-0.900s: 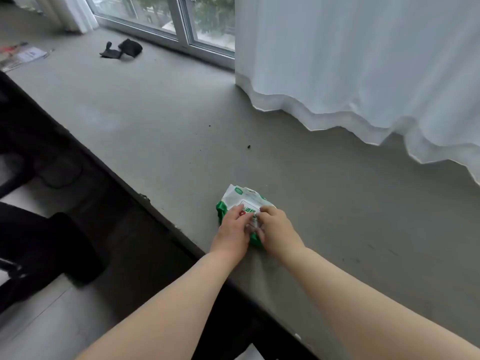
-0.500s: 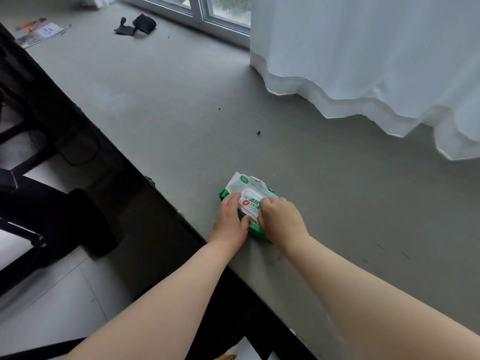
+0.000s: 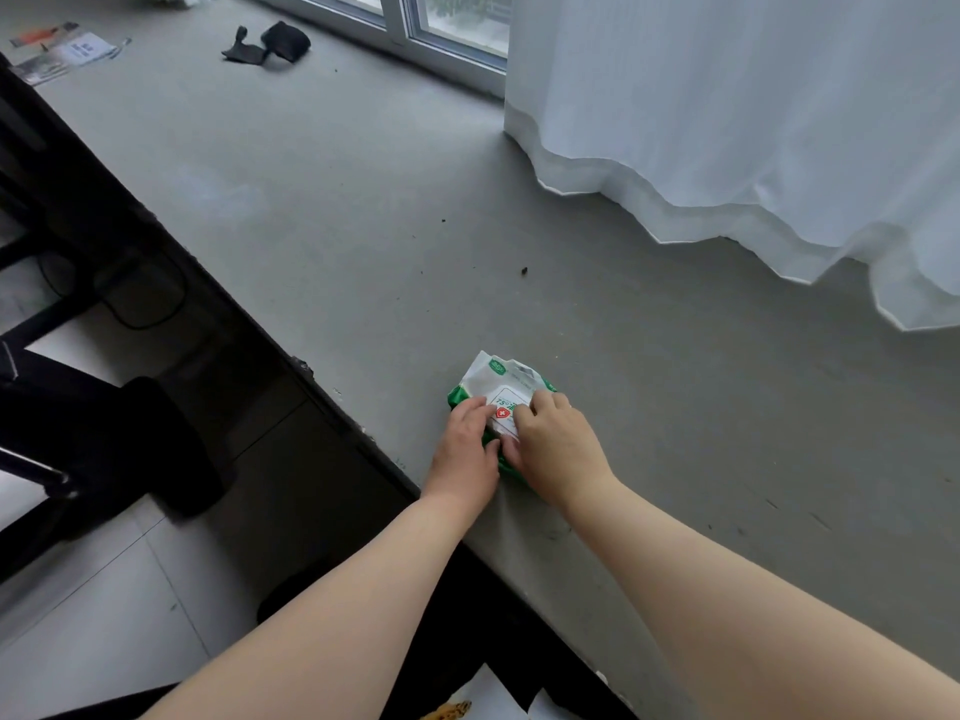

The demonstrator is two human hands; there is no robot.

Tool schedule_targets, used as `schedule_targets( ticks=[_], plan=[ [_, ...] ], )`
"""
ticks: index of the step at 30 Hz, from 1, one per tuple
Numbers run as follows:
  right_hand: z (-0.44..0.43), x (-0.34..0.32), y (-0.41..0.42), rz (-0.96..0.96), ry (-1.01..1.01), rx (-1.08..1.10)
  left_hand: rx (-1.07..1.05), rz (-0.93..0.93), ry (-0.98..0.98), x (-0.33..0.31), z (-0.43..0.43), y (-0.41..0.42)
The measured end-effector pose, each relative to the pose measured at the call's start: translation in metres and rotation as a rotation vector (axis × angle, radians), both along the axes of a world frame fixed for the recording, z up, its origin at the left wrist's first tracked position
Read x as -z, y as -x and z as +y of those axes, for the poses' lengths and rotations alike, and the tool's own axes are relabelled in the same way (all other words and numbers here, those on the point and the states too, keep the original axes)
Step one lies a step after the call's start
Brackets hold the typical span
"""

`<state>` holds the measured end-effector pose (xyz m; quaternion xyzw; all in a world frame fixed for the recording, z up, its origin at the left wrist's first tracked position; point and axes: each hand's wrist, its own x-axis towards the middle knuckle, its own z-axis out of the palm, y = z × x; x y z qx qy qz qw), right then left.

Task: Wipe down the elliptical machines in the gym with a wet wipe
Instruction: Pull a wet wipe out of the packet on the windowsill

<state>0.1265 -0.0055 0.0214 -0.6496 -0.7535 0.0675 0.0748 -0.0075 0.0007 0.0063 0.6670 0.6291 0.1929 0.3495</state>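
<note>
Well left of the pack of wipes (image 3: pixel 498 379) stands a dark frame (image 3: pixel 78 407). The left hand (image 3: pixel 467 449) presses flat on the pack, which lies on a grey ledge (image 3: pixel 363 226). The right hand (image 3: pixel 556 444), alongside, curls its fingers at the label flap. A curtain (image 3: pixel 727 122) hangs far right. This looks like the opening step: peeling the flap and drawing one wipe comes next.

A green-and-white soft pack of wet wipes (image 3: pixel 500 377) lies on the grey concrete ledge (image 3: pixel 363 226) near its front edge; a white fabric curtain (image 3: pixel 727 122) hangs behind, rightward.
</note>
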Motion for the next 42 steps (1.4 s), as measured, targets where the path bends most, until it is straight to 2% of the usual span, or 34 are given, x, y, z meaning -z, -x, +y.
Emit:
schedule_targets(
  ticks=[9, 18, 23, 28, 34, 38, 42],
  plan=[
    [0.004, -0.001, -0.006, 0.178, -0.042, 0.035, -0.028, -0.090, 0.022, -0.004, 0.003, 0.005],
    [0.011, -0.020, -0.020, 0.526, 0.110, 0.368, 0.063, 0.060, -0.088, -0.001, 0.007, -0.001],
    [0.012, -0.019, -0.019, 0.551, 0.136, 0.388, 0.155, 0.189, -0.185, -0.005, 0.012, -0.009],
    [0.014, -0.015, -0.019, 0.508, 0.156, 0.375, -0.019, -0.003, -0.060, -0.013, 0.016, -0.020],
    [0.010, -0.015, -0.020, 0.534, 0.140, 0.364, -0.094, 0.007, -0.048, -0.014, 0.022, -0.023],
    [0.008, -0.014, -0.021, 0.557, 0.129, 0.370, -0.415, -0.288, -0.033, -0.028, 0.018, -0.022],
    [0.000, -0.008, -0.018, 0.423, 0.096, 0.220, -0.714, -0.479, -0.056, -0.039, 0.017, -0.014]
  ],
)
